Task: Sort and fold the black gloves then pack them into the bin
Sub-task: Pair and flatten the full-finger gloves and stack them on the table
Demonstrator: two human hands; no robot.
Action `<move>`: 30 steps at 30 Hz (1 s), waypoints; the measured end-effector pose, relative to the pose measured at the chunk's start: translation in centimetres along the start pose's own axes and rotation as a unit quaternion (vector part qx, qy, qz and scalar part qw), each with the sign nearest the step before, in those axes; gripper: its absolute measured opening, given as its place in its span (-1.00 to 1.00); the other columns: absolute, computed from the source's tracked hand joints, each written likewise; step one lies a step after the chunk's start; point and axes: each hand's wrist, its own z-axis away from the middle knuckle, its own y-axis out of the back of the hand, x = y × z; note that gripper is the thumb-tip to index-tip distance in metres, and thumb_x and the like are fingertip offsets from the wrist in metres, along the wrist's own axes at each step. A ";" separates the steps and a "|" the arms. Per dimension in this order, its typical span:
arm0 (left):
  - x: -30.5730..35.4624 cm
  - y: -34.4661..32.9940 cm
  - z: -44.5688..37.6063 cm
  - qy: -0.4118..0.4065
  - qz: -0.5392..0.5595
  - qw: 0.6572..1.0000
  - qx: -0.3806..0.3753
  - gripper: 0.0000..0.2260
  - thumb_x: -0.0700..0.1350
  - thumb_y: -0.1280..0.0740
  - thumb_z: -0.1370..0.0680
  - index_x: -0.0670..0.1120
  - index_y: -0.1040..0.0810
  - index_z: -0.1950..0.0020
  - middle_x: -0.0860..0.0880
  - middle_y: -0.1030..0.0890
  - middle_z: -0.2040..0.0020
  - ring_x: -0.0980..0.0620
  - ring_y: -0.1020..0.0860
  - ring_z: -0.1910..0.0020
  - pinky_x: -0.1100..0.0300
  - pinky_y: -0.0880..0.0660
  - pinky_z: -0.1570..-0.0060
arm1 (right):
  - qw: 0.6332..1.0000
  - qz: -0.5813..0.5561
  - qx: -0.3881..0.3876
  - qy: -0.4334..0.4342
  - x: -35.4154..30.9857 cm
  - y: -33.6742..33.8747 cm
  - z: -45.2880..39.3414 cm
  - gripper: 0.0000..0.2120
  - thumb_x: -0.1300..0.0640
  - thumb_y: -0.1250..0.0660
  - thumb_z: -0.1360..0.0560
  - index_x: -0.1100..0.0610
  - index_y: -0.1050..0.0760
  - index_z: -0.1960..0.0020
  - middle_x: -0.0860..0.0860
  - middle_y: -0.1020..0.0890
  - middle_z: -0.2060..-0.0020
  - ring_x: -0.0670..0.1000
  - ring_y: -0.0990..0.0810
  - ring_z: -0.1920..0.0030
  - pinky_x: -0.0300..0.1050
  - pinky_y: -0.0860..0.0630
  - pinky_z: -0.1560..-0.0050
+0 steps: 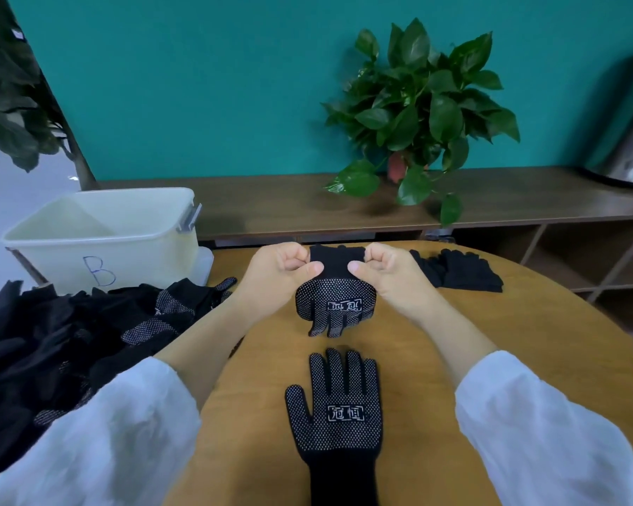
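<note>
Here both hands hold one black glove up by its cuff, above the tabletop.

I see my left hand [284, 266] and right hand [379, 266] with fingers curled, each pinching one side of the cuff between thumb and fingers; the held glove [335, 304] hangs between them with its dotted palm toward me and its fingers pointing down toward the tabletop [435, 359]. Nearer to me than the hands, a second glove [335, 407] lies flat, dotted side up, fingers pointing toward the hands. Left of my left arm sits a loose heap of gloves [52, 341]. Beyond that heap, to the left of the hands, stands the pale bin [103, 228] marked B. Just right of my right hand rests a small stack of gloves [461, 270].
</note>
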 end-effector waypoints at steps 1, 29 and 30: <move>-0.2 -0.2 -0.3 -0.002 -0.002 1.000 -0.004 -0.78 -0.12 -0.41 -0.55 -0.06 -0.49 0.27 0.14 -0.55 0.50 0.27 -0.44 0.47 0.41 -0.38 0.33 | 1.000 0.004 0.000 0.000 0.3 0.1 -0.2 -0.62 0.26 -0.32 -0.56 0.13 -0.20 0.32 -0.15 -0.20 0.58 -0.16 -0.12 0.53 -0.31 -0.12 0.52; -10.9 -5.0 17.5 -0.262 -0.288 0.919 -0.064 -0.66 -0.24 -0.51 -0.38 -0.01 -0.65 -0.12 0.07 -0.64 -0.16 0.16 -0.52 -0.20 0.27 -0.41 -0.24 | 0.879 0.430 -0.053 0.202 11.6 -5.2 17.2 -0.41 0.19 -0.65 -0.14 0.07 -0.64 -0.16 -0.05 -0.65 -0.16 -0.10 -0.60 -0.20 -0.23 -0.47 -0.24; -10.9 -5.0 17.5 -0.274 -0.298 0.913 -0.052 -0.73 -0.20 -0.44 -0.43 -0.05 -0.67 -0.12 0.04 -0.64 -0.17 0.13 -0.50 -0.22 0.27 -0.35 -0.29 | 0.877 0.433 -0.049 0.203 11.8 -5.2 17.2 -0.39 0.22 -0.66 -0.09 0.08 -0.64 -0.14 -0.04 -0.66 -0.15 -0.09 -0.60 -0.19 -0.23 -0.46 -0.23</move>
